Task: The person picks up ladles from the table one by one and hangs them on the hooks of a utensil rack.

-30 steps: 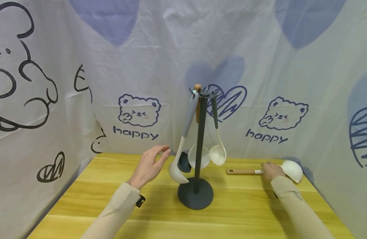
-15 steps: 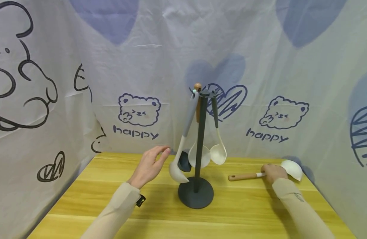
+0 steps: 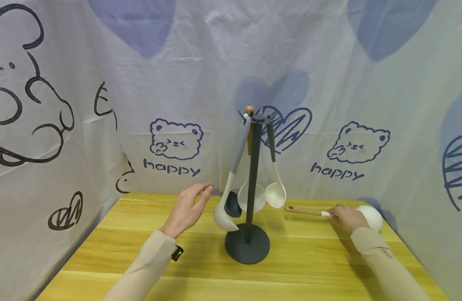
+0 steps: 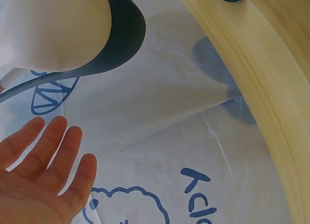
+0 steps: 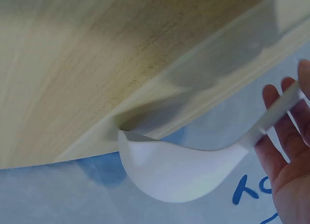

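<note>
My right hand (image 3: 346, 218) grips a white ladle by its shaft, towards the right of the table. The ladle's wooden handle (image 3: 303, 210) points left, and its white bowl (image 5: 179, 170) lies on the other side of the hand. In the right wrist view the shaft passes between thumb and fingers, with the bowl near the table edge. Holding nothing, my left hand (image 3: 186, 209) hovers with loosely bent fingers beside a grey-handled ladle (image 3: 224, 215). That ladle hangs from a dark utensil stand (image 3: 253, 175), apart from the fingertips.
The stand's round base (image 3: 247, 246) sits mid-table. Also hanging there are a dark utensil (image 3: 232, 205), a white round-headed one (image 3: 258, 200) and a cream ladle (image 3: 275, 195). Printed cloth (image 3: 174, 83) encloses the wooden table (image 3: 201, 271) at the back and sides.
My right hand has shifted slightly right with the ladle. The wooden handle's end dipped towards me, then swung up and back. My left hand and the stand look unchanged.
</note>
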